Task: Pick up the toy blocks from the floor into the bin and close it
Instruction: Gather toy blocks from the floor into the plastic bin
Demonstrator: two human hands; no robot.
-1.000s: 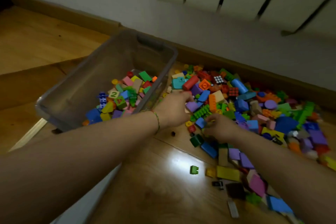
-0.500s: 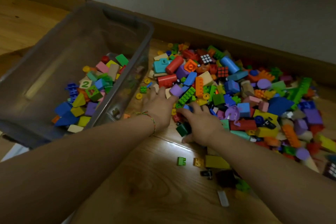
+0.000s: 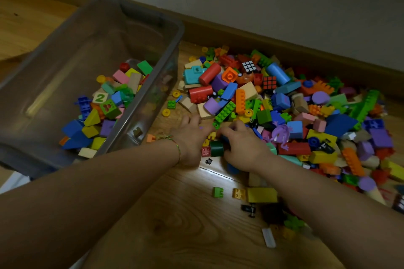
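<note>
A big heap of colourful toy blocks point(image 3: 284, 102) covers the wooden floor to the right. Left of it stands a clear grey bin point(image 3: 150, 102), open, holding several blocks point(image 3: 105, 107) on its bottom. My left hand point(image 3: 191, 137) lies at the heap's near edge with its fingers stretched forward over small pieces. Close beside it, my right hand point(image 3: 242, 146) curls its fingers over small blocks. A dark green block point(image 3: 216, 148) sits between the two hands against the right thumb, with a small red piece point(image 3: 205, 151) next to it.
A skirting board and wall point(image 3: 262, 37) run behind the heap. Loose pieces lie on the floor near me: a green block point(image 3: 217, 192), an orange one point(image 3: 238, 193), a yellow one point(image 3: 262, 195). Something white and flat point(image 3: 13, 181) shows under the bin's near corner.
Both hands have drawn together at the heap's near edge, with the dark green block now between them. The view has tilted down, so the radiator is out of sight.
</note>
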